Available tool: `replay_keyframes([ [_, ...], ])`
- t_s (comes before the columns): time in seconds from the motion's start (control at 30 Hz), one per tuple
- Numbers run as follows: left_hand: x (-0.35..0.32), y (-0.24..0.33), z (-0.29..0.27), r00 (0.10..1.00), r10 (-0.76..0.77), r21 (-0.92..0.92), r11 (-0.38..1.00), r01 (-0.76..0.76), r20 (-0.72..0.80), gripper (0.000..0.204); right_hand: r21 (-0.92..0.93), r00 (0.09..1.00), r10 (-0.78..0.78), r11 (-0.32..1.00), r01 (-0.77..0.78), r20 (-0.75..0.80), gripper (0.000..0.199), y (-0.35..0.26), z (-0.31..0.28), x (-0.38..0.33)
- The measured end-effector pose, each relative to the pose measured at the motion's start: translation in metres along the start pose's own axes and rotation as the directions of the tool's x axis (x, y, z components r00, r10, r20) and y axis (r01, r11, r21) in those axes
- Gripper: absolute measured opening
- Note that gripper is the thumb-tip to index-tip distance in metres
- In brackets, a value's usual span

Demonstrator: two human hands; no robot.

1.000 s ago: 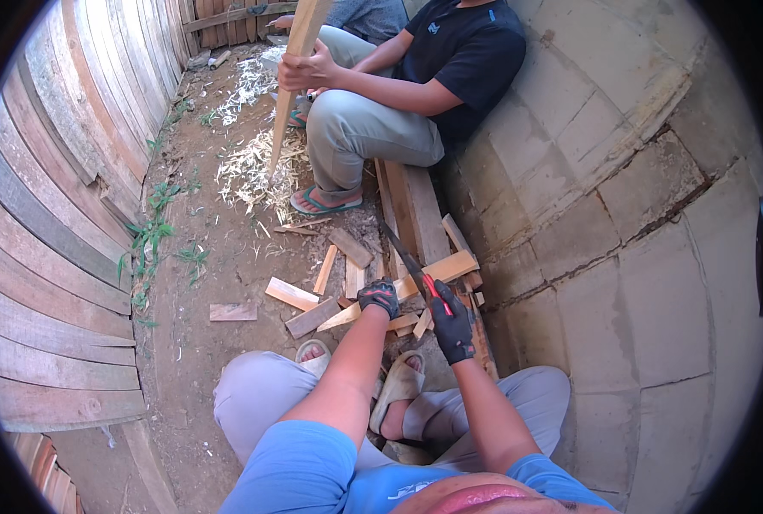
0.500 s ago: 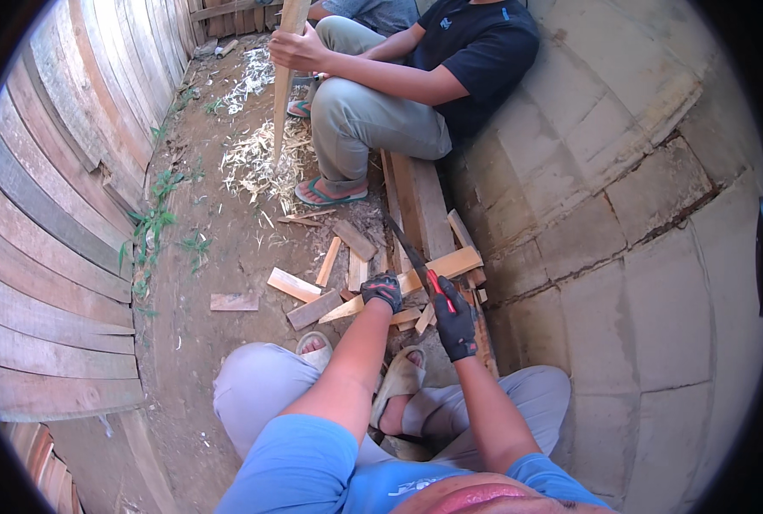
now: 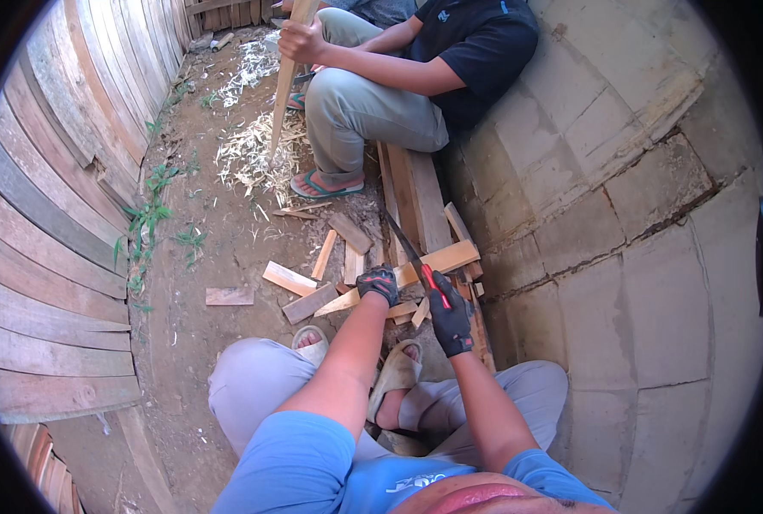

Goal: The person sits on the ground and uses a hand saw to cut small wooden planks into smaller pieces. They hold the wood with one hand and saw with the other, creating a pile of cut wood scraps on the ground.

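A pale wooden stake (image 3: 454, 255) with a pointed left end lies slantwise over other pieces of wood in front of my feet. My left hand (image 3: 378, 283), in a dark glove, is closed over it near the pointed part. My right hand (image 3: 451, 322), also gloved, is wrapped round the red and black handle of a hand saw (image 3: 404, 241). The saw's dark blade crosses the stake to the right of my left hand and points away from me. How deep its teeth sit in the wood, if at all, I cannot tell.
Several wood offcuts (image 3: 289, 279) lie around the stake. Long beams (image 3: 424, 193) run along the block wall (image 3: 587, 317) on the right. Ahead, a seated person holds an upright pointed stake (image 3: 284, 94) above wood shavings (image 3: 257, 158). A plank fence (image 3: 51, 248) stands left.
The scene has shifted slightly left and up in the view. Both hands keep their grips, and the saw stays across the stake with hardly any visible movement.
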State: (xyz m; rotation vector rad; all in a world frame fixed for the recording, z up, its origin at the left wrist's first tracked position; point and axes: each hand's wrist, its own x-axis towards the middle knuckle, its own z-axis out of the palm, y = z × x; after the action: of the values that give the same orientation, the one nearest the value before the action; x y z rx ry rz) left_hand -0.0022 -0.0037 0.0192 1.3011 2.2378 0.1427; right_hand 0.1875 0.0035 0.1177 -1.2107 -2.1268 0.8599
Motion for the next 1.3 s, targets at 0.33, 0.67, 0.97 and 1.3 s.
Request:
replay_keyframes([
  [0.33,0.002,-0.002,0.003,1.0,-0.001,-0.013,1.0,0.001,-0.006,0.047,0.02,1.0,0.028,0.999,-0.028,0.003,0.042,-0.003,-0.002,0.0],
  [0.67,-0.002,-0.001,0.0,1.0,0.014,0.003,1.0,-0.014,-0.011,0.044,0.027,1.0,0.022,0.999,-0.022,-0.001,0.042,-0.004,-0.002,-0.001],
  [0.97,0.0,-0.004,-0.001,1.0,0.005,-0.006,1.0,-0.005,-0.007,0.046,0.086,0.998,0.053,0.995,-0.055,0.023,0.042,-0.009,-0.002,-0.002],
  [1.3,0.001,-0.005,0.001,1.0,-0.001,-0.01,1.0,0.001,-0.017,0.048,0.041,0.997,0.076,0.996,-0.077,0.029,0.041,-0.014,-0.003,-0.002],
])
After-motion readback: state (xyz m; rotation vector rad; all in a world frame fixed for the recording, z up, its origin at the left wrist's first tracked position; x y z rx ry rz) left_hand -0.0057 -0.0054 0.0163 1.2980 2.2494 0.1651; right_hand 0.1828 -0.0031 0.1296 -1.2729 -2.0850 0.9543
